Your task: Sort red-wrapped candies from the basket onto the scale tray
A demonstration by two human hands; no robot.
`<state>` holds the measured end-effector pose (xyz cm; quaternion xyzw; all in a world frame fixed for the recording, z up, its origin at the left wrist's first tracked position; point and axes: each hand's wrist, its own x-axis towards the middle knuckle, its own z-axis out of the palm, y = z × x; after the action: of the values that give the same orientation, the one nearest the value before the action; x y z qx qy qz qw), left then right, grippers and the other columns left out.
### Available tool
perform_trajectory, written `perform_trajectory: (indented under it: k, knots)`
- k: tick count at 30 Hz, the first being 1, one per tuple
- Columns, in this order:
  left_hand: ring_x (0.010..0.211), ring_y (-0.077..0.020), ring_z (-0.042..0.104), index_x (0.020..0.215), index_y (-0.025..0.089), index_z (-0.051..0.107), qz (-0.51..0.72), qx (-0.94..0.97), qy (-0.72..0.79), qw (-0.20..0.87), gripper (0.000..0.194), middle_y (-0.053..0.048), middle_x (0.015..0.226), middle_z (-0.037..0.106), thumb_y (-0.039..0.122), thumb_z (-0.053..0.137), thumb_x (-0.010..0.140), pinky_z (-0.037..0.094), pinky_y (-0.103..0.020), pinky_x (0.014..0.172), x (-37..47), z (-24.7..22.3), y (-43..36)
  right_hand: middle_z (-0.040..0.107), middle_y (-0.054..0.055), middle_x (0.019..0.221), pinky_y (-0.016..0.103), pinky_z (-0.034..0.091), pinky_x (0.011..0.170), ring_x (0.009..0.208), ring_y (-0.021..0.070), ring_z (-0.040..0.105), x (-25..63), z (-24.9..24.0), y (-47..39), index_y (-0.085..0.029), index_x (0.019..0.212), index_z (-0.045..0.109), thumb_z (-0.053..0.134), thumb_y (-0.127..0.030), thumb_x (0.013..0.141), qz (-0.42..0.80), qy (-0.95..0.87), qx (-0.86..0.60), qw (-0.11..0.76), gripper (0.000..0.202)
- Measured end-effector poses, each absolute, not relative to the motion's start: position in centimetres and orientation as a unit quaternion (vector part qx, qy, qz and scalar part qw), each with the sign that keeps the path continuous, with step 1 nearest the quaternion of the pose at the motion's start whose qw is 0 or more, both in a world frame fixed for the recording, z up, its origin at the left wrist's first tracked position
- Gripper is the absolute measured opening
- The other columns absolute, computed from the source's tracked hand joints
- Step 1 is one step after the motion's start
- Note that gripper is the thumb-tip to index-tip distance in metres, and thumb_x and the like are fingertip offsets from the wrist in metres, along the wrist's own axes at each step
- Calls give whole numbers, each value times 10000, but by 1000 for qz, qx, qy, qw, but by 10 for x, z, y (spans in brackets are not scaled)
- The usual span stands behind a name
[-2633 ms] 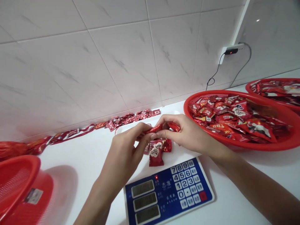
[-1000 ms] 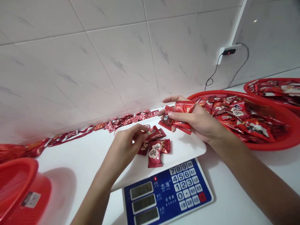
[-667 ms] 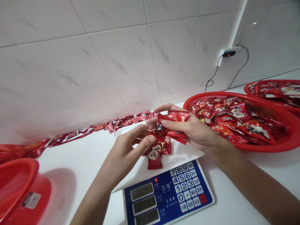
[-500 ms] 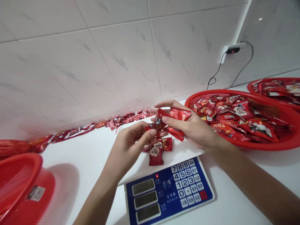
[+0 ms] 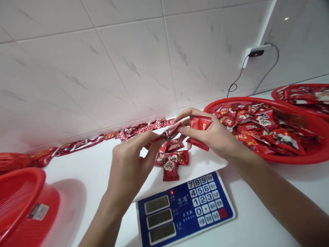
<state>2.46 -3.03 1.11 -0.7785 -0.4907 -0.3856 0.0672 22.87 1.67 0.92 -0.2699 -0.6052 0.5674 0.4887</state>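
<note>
Above the white pan (image 5: 203,163) of a blue digital scale (image 5: 183,206), my two hands meet at one dark red wrapped candy (image 5: 171,132). My left hand (image 5: 137,156) pinches its left end between thumb and fingers. The thumb and fingertips of my right hand (image 5: 209,133) touch its other end, while red candy packets (image 5: 200,122) are tucked in that palm. Below, several wrapped candies (image 5: 171,166) lie in a small heap on the pan. Parts of the held packets are hidden by the right fingers.
A red plastic basket (image 5: 316,151) full of wrapped candies stands at right, with another basket (image 5: 280,90) behind it. At lower left is a third red basket (image 5: 38,185). Candy strips (image 5: 136,130) lie along the tiled wall; a socket (image 5: 257,53) has cables hanging down.
The pinched candy has risen slightly off the heap and now stretches between both hands. My left hand has turned and moved a little left, uncovering more candies on the pan.
</note>
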Motion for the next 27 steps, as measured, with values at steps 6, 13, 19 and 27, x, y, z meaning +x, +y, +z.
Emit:
perform_trajectory:
  k: [6,13,19,27]
  knots:
    - [704,-183,650,914,216,675,-336,-821,-347,303,136,-26,785,742,99,620,955,479,-292,644,16,5,-27,738,-6,833,243,560,659,667,116,677,232,9,21,-217,1006,665,877,-346,785,644,-565,-306,414,332]
    - [770,-191,691,1002,234,635,-363,-822,-420,128,110,-19,872,754,286,705,935,549,-306,700,18,10,-25,668,-49,839,232,528,698,715,99,620,231,10,18,-213,917,636,861,-210,759,544,-636,-322,442,275]
    - [718,-173,720,1014,227,631,-385,-737,-492,-258,165,5,800,726,310,682,882,578,-261,595,25,6,-22,645,-34,945,234,519,636,661,80,585,227,1,20,-219,923,616,786,-212,819,498,-681,-321,432,199]
    - [785,-160,721,987,222,646,-389,-752,-480,-227,95,-1,862,727,249,650,896,585,-251,647,24,7,-26,622,-68,682,224,519,539,541,101,626,227,0,21,-229,923,602,832,-269,795,584,-643,-303,392,266]
